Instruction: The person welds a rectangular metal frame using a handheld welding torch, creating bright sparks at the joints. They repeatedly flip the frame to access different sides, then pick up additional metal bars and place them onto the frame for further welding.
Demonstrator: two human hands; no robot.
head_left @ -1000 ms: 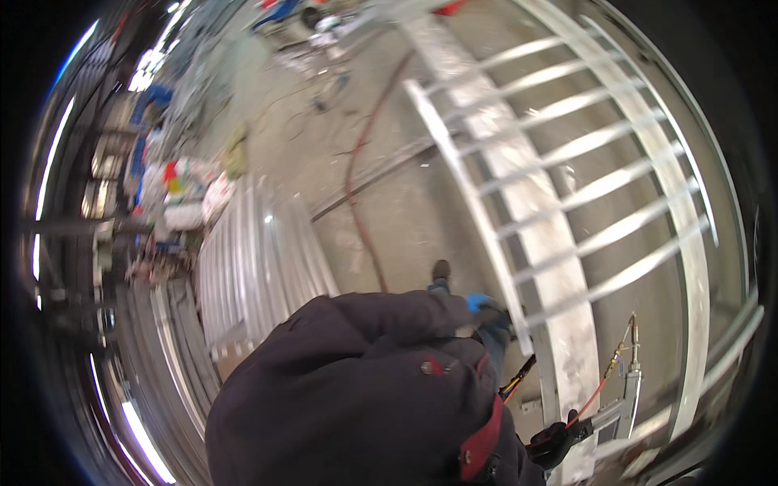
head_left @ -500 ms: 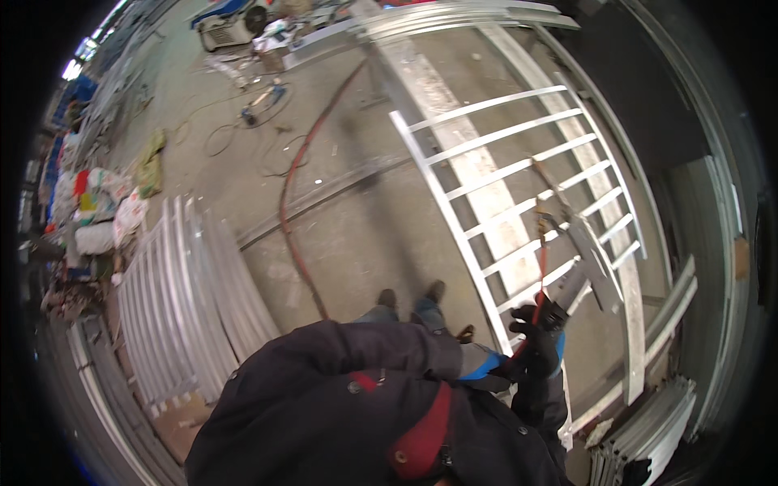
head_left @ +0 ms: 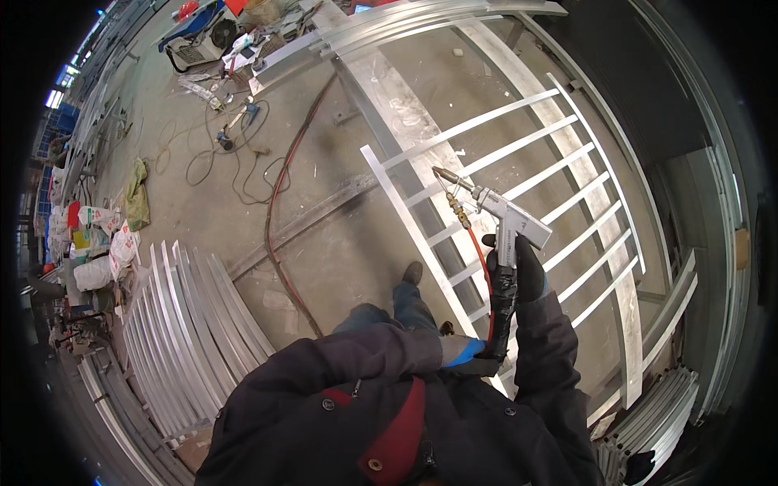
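**Welding gun in hand above the metal railing frame**

Item 1. My right hand (head_left: 523, 271), in a dark glove, is wrapped around the grip of a silver welding gun (head_left: 498, 212); the fingers are curled tight around the handle. The gun's brass nozzle points up and to the left, over the railing.

Item 2. My left hand (head_left: 463, 353), in a blue glove, is lower down and closed about the black sleeved cable (head_left: 500, 312) that hangs from the gun's grip. A thin red hose (head_left: 480, 259) runs alongside from the nozzle end.

Item 3. Metal railing frame (head_left: 519, 162), pale bars between two long rails, lying flat on the concrete floor (head_left: 324, 162) beneath the gun.

Item 4. Stack of curved metal bars (head_left: 182, 320), on the floor to my left, well apart from the frame.

Item 5. Red-brown hose (head_left: 279, 202) snaking across the floor toward a welding machine (head_left: 198, 36) at the far end.

Item 6. My shoes (head_left: 412, 274) just beside the frame's near rail.
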